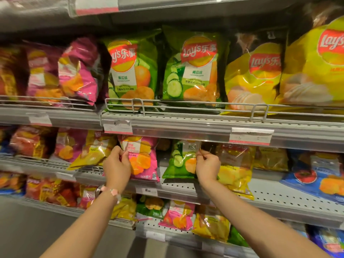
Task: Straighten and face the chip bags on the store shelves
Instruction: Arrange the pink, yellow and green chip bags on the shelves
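On the middle shelf (186, 187), below the rail of price tags, both hands work at once. The left hand (116, 167) has its fingers curled round the left edge of a pink chip bag (144, 159), which stands near the shelf's front lip with its printed face outward. The right hand (207, 167) pinches the right edge of a green cucumber bag (179, 161) just beside it, thumb and fingers closed on the foil. Gripping each bag by a side seam probably lets the person turn and pull it forward without crushing the chips. A gap of bare shelf shows between the two bags, so they likely need to be brought closer and squared. Left of the pink one, a yellow bag (93, 151) leans steeply and looks unfaced. On the upper shelf (186, 125), the large green bags (191, 67) stand upright behind a wire fence (134, 105), which keeps them from sliding off.
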